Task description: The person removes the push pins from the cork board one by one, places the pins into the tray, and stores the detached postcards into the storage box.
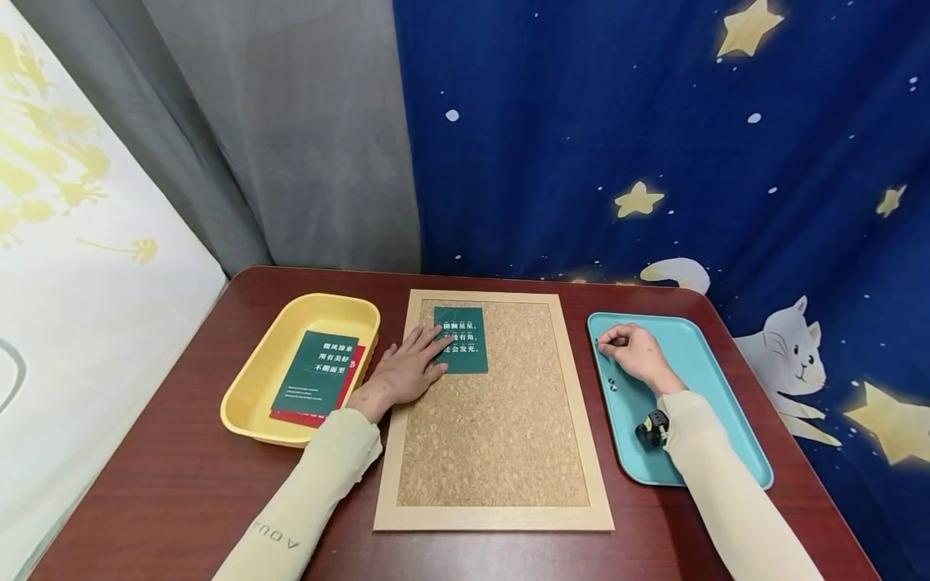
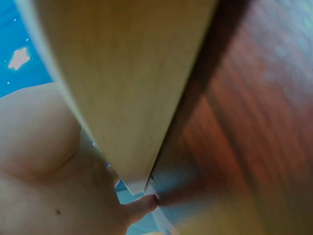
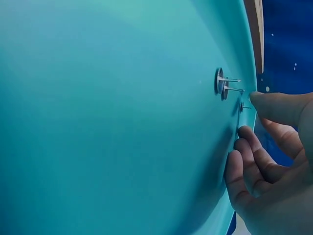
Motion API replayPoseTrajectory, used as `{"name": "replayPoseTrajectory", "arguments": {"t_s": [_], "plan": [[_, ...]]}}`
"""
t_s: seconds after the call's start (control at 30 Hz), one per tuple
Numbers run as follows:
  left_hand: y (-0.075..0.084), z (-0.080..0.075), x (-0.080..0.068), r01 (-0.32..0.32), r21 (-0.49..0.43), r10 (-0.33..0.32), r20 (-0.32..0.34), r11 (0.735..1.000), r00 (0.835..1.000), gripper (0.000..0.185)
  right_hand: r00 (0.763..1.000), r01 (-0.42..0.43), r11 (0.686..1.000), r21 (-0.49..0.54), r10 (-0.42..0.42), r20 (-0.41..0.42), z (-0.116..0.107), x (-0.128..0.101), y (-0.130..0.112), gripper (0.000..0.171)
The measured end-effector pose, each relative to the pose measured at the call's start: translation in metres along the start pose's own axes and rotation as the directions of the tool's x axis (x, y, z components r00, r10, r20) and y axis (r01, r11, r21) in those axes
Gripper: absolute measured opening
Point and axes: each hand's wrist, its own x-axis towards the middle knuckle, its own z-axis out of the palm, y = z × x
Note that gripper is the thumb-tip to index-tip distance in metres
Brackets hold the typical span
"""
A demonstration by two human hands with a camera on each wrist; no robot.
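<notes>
The left hand [image 1: 402,373] lies with fingers spread flat on a green card [image 1: 461,340] at the top of the cork board [image 1: 494,436]. The right hand [image 1: 632,353] pinches a thumbtack [image 3: 241,106] inside the blue tray [image 1: 715,403], beside two more tacks [image 3: 222,84].

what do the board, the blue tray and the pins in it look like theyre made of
Board: speckled tan centre looks like cork, matte; pale frame looks like light wood. Blue tray: probably plastic, smooth and evenly coloured with rounded rim. Pins: flat shiny heads and thin shafts suggest metal, beside the right hand.
</notes>
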Motion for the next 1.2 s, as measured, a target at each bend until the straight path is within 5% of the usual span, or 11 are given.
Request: {"name": "replayPoseTrajectory", "arguments": {"t_s": [0.57, 1.2], "plan": [[-0.001, 0.003, -0.001, -0.004, -0.008, 0.004, 0.000, 1.000, 1.000, 0.058, 0.999, -0.003, 1.000, -0.021, 0.002, -0.032, 0.003, -0.003, -0.002, 0.016], [0.002, -0.004, -0.002, -0.007, 0.020, 0.007, 0.013, 1.000, 1.000, 0.058, 0.982, 0.188, 0.975, -0.120, -0.183, 0.051, 0.005, -0.001, -0.031, 0.046]]}}
